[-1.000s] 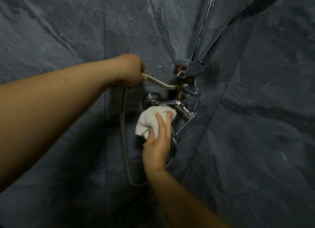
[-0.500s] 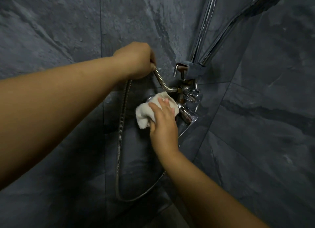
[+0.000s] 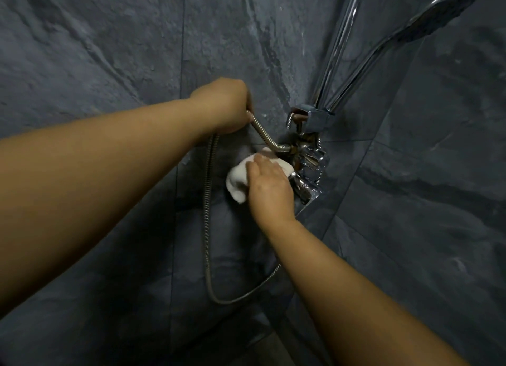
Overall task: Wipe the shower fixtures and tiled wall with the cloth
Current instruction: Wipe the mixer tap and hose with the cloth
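Cloth [image 3: 236, 183], white and bunched, sits under the right hand [image 3: 269, 190], whose grip curves over it and presses it onto the chrome mixer tap [image 3: 304, 186]. Just above, the left hand [image 3: 223, 105] has a closed grip round the metal hose [image 3: 207, 201], holding it up clear of the tap; the rest hangs in a loop below. A slackened left grip would likely drop the hose across the wiping hand, and a loose fold could snag on the tap handles [image 3: 310, 157]. Behind, the tiled wall [image 3: 109, 50] is dark and slate-like, with thin joints, folding into a corner. A chrome riser rail [image 3: 342, 42] and shower head [image 3: 438, 12] rise at top right.
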Demonstrator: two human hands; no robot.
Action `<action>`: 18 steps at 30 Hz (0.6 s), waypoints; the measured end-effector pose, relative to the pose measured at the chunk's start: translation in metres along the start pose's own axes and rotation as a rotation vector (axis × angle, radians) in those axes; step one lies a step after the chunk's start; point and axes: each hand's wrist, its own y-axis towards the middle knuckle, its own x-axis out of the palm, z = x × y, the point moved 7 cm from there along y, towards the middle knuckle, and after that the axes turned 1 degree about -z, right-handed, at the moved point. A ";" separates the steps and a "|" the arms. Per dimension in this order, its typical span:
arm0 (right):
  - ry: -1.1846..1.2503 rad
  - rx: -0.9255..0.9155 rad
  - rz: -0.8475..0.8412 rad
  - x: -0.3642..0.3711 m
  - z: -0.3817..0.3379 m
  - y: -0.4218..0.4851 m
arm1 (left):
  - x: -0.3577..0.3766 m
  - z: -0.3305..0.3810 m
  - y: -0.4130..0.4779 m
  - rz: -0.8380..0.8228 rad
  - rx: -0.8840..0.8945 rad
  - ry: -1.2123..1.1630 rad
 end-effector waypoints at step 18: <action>0.076 -0.140 0.098 0.027 -0.028 -0.017 | 0.006 -0.010 -0.015 -0.015 -0.026 -0.084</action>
